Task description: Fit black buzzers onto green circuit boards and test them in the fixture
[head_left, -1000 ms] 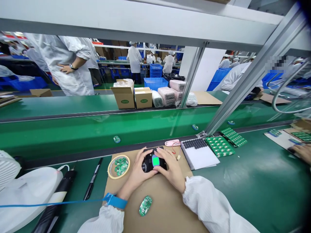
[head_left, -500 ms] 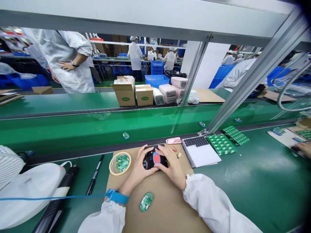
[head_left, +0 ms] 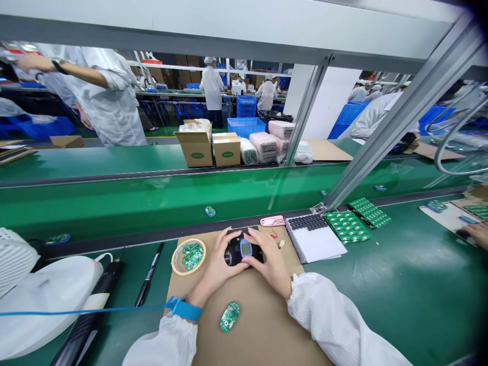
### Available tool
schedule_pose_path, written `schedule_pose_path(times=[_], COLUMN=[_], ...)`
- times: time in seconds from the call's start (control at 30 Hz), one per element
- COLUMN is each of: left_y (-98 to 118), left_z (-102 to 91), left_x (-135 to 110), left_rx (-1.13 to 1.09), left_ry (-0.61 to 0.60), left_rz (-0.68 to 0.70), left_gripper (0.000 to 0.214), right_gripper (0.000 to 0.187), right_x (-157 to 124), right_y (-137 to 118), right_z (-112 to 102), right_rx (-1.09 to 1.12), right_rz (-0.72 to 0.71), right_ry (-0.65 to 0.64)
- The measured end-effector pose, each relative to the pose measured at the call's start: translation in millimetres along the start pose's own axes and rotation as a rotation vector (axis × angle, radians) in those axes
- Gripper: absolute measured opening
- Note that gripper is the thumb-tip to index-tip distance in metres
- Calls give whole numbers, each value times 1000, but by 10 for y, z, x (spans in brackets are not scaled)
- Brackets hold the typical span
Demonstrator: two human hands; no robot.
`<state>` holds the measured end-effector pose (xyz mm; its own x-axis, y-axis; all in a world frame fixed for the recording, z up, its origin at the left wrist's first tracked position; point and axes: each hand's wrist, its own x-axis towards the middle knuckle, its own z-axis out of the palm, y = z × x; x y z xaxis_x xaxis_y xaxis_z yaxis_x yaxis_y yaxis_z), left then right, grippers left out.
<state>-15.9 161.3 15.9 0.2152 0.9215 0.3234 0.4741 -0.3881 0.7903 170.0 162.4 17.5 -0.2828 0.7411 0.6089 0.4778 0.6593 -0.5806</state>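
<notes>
Fingers (head_left: pixel 264 243) around black device (head_left: pixel 237 246) — circuit board (head_left: pixel 230 316), pen (head_left: pixel 149 274)

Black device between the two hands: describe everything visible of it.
The black device looks like hard plastic, with a blue-framed screen showing grey, and a greyish part near its left edge. It seems to lie flat, screen up, on the brown sheet. The left hand and right hand grip it from either side, fingers along the far edge, thumbs at the near edge, hiding parts of it.

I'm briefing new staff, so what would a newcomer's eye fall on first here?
The left hand and right hand cup a black device over the cardboard, mid-picture. A blue strap rings the left wrist. Beyond, a bright green belt crosses the picture.
</notes>
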Motion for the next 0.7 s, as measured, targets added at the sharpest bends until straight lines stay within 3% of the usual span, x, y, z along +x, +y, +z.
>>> schedule_pose_path(times=[0.17,0.33,0.4,0.5,0.6,0.7], left_y=[27,48,38,36,132,376], left_z=[-5,-37,-40,-23,-45,-212], left_x=[-10,-32,-34,-30,-61,-208], left_rx=[1,-65,-75,-70,-57,-31], left_ry=[4,-12,-15,-14,-9,106], left_rz=[10,9,3,4,10,48], left_gripper=[67,70,71,72,75,69], right_gripper=[56,46,43,34,24,27], right_x=[10,161,378,832,1215,1391], right_y=[-36,-71,23,310,649,864], right_z=[-59,-230,-263,-229,-128,-13], right_rx=[-124,-240,-278,-390,-457,-521], right_rz=[-60,-249,-116,236,340,385], right_ry=[-62,-158,-168,-217,-295,-367])
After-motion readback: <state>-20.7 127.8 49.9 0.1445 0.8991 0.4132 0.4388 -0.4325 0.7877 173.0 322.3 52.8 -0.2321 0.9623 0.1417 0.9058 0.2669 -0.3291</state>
